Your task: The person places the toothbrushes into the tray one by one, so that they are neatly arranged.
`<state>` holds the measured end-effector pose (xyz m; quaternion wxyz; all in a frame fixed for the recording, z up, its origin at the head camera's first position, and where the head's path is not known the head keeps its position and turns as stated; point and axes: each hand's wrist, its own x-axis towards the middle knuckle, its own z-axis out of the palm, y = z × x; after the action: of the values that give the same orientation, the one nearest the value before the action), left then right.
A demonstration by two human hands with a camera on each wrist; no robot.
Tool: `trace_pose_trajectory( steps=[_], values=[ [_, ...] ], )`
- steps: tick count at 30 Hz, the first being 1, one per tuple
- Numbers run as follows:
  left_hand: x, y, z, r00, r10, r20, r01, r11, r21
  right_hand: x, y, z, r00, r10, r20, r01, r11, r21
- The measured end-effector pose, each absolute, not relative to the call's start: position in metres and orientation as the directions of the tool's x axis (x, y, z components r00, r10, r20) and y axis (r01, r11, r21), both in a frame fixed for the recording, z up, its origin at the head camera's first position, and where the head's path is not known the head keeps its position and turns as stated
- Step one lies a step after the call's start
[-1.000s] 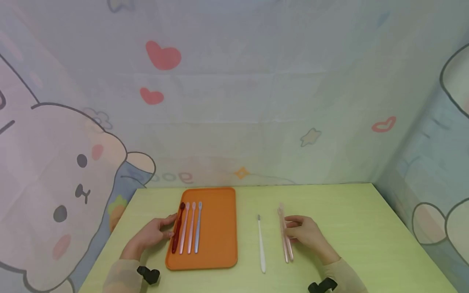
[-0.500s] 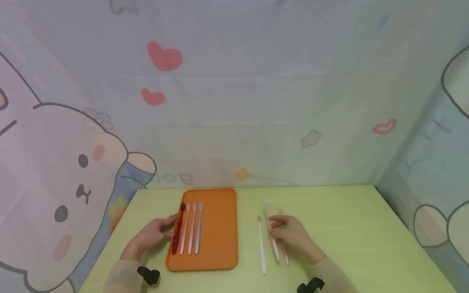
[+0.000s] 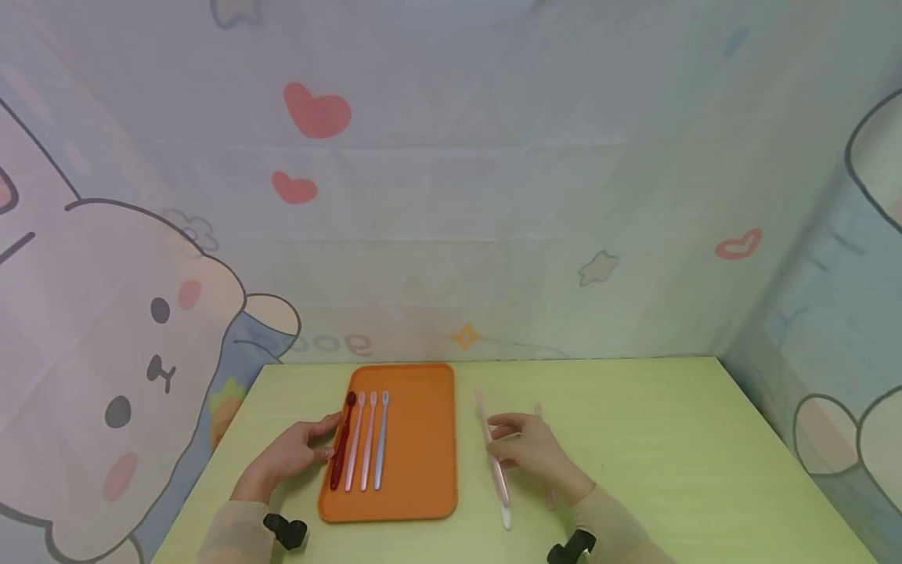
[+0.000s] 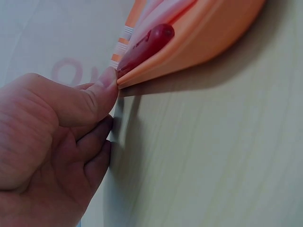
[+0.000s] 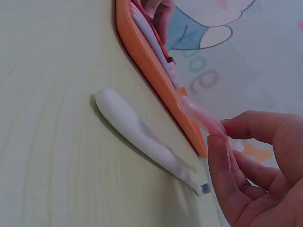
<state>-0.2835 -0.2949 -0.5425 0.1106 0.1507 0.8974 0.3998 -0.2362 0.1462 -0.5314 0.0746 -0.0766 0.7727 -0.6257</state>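
My right hand pinches a pink toothbrush between thumb and fingers, held over the white toothbrush on the table and hiding most of it in the head view. Another pink toothbrush lies to the right, mostly behind that hand. At the orange tray's left rim, my left hand holds the edge, thumb beside the dark red toothbrush. In the tray's left half, two pink toothbrushes, a left one and a right one, and a blue toothbrush stand in a row beside the red one.
The pale yellow-green table ends at a cloth backdrop printed with hearts and a cartoon animal. More printed cloth hangs along the right side. The tray's right half shows bare orange.
The right hand has moved left with one pink toothbrush, away from the other pink one and over the white toothbrush. My left hand and the tray have stayed in place.
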Motion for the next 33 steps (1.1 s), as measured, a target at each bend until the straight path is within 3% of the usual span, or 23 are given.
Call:
trace_pose_trajectory(
  steps=[33],
  values=[
    [-0.285,-0.293,-0.544,-0.931,0.357,-0.078,0.177,0.626,0.759,-0.248,0.062,-0.531,-0.971,-0.238,-0.025,-0.004,0.12,-0.993]
  ],
)
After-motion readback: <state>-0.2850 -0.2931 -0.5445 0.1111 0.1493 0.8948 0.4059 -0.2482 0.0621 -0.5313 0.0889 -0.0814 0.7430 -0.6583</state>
